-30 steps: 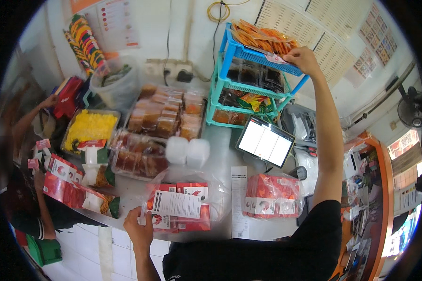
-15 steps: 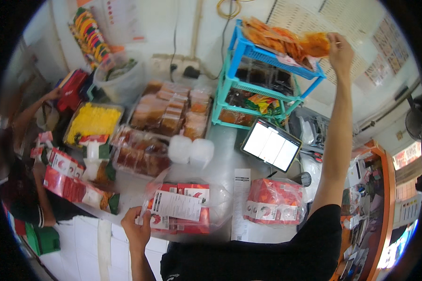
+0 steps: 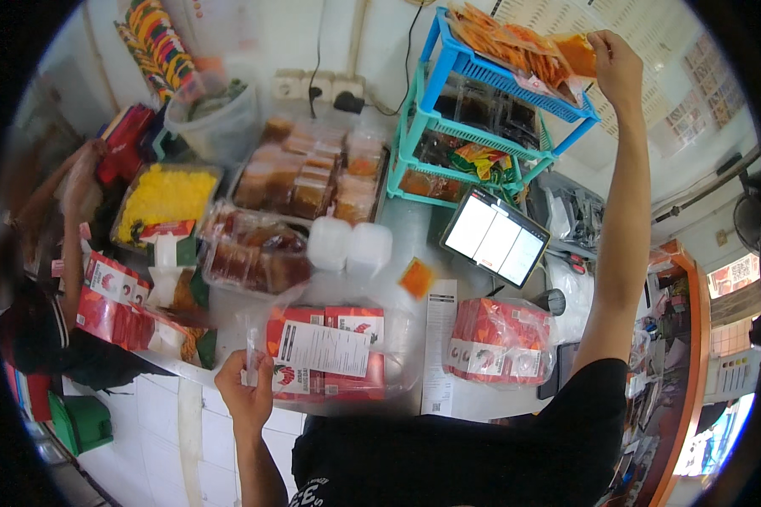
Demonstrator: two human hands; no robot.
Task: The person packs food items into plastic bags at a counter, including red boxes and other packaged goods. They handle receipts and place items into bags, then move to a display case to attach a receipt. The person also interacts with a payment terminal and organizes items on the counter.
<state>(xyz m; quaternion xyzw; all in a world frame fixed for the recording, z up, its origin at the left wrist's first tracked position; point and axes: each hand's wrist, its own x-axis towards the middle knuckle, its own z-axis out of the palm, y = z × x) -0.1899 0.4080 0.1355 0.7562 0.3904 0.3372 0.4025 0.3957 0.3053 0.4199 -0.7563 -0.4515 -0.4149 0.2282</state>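
Observation:
My left hand [image 3: 247, 389] is closed on the edge of a clear plastic bag [image 3: 402, 355]. Inside the bag are red printed boxes [image 3: 355, 385], with a white receipt [image 3: 325, 347] over them. Raised at the upper right, my right hand [image 3: 615, 66] pinches an orange sauce sachet [image 3: 577, 54] at the end of a pile of similar sachets [image 3: 509, 46]. That pile fills the top tier of a blue and green plastic rack [image 3: 507, 93]. A single orange sachet [image 3: 416, 277] shows above the bag; whether it lies on the table or is falling I cannot tell.
Packed brown food containers [image 3: 292, 177], white lidded tubs [image 3: 349, 246] and a tray of yellow food [image 3: 163, 205] crowd the left. A tablet [image 3: 492, 237] and another bag of red boxes [image 3: 500, 340] stand right. At far left, a co-worker's arm [image 3: 72, 198] reaches over the table.
A loose orange sachet now shows above the bag. My right hand stays at the rack's top, my left on the bag. The view has shifted slightly, and the co-worker's arms have moved.

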